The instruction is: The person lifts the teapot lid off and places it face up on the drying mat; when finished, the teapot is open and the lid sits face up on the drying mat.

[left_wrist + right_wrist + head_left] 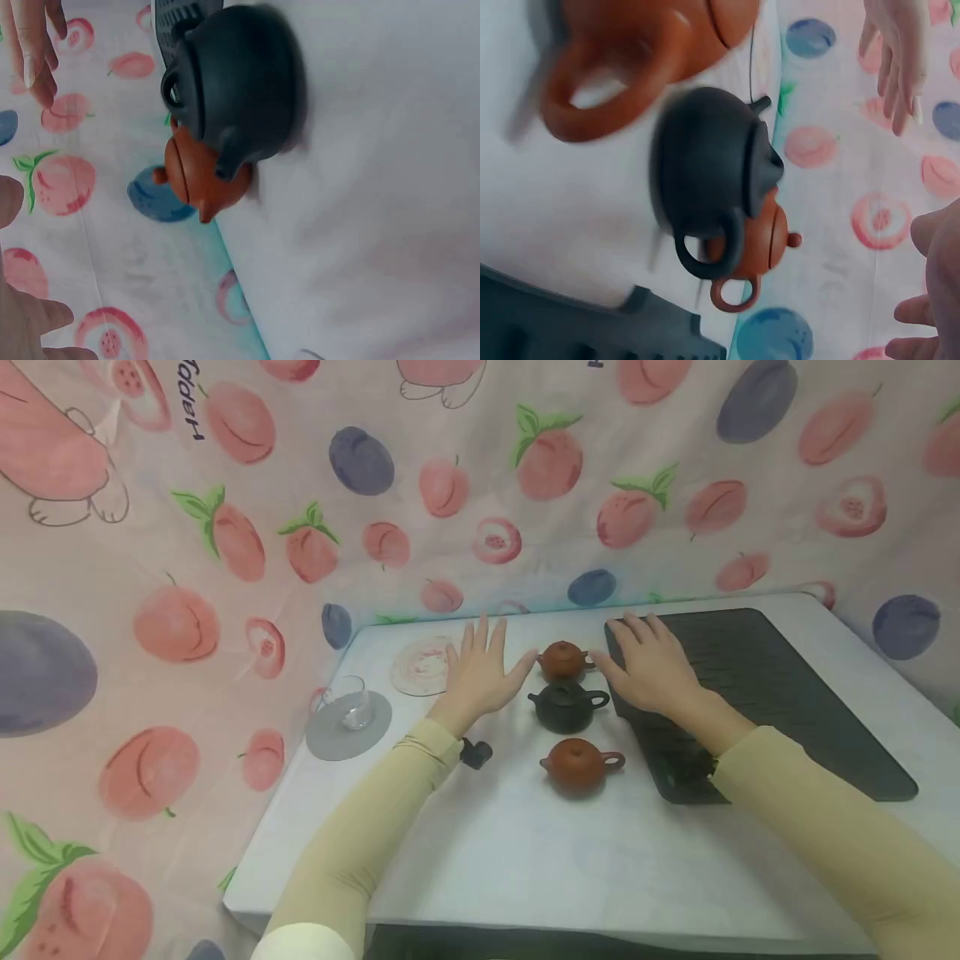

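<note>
Three small teapots stand in a row from back to front in the head view. At the back is a reddish-brown teapot [562,662], in the middle a black teapot [564,707], in front an orange-brown teapot [577,767]. All have lids on, spouts to the left and handles to the right. My left hand [480,675] is held out left of the back teapot, fingers spread and straight, holding nothing. On the other side my right hand [651,667] stretches out with fingers extended, overlapping the tray's left edge in this view. Both wrist views show the hands away from the teapots.
A dark slatted tea tray [780,710] covers the table's right side. To the left, a clear glass cup [358,710] sits on a grey round mat [330,742]. Behind it lies a round patterned mat [411,670]. Fruit-print cloth [442,485] hangs behind the white table [480,860].
</note>
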`<state>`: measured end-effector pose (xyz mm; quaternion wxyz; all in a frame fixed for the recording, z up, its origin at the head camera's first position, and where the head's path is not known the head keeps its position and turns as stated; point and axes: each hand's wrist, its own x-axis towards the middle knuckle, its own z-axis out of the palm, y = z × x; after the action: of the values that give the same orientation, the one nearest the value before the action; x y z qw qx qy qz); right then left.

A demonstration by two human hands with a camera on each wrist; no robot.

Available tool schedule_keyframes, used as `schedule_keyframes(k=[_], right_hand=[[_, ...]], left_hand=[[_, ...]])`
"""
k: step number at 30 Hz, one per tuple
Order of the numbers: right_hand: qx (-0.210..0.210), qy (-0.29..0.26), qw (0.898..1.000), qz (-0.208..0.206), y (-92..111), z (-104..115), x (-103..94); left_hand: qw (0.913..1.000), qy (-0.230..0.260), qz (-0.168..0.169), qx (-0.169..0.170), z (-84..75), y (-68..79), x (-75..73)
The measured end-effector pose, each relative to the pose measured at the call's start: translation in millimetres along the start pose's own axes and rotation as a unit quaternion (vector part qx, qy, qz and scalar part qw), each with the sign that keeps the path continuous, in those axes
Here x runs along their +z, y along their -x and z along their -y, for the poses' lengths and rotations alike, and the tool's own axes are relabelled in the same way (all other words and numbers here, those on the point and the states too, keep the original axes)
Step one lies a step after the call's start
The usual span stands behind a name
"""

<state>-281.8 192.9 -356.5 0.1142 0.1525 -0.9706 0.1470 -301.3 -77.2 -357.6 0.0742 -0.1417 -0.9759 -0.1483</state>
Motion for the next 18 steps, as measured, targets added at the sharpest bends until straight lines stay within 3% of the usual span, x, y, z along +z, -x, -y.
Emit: schedule_keyframes(k=[6, 12, 14, 18], right_hand=[[-0.033, -0.051, 0.998, 0.004, 21.2, 10.0, 6.5], [-0.065, -0.171, 0.983, -0.005, 48.0, 34.5, 27.9], [-0.081, -0.198, 0.977, -0.002, 58.8, 40.6, 37.6], [-0.083, -0.241, 0.967, 0.006, 72.6, 46.4, 54.0]], left_hand=[[0.9977, 0.035, -0.004, 0.058, -0.4, 31.6, 13.9], [0.987, 0.125, 0.059, 0.082, -4.2, 72.8, 35.2], [0.9776, 0.176, 0.076, 0.087, -1.5, 86.7, 47.2], [0.95, 0.281, 0.09, 0.103, 7.9, 104.8, 64.4]])
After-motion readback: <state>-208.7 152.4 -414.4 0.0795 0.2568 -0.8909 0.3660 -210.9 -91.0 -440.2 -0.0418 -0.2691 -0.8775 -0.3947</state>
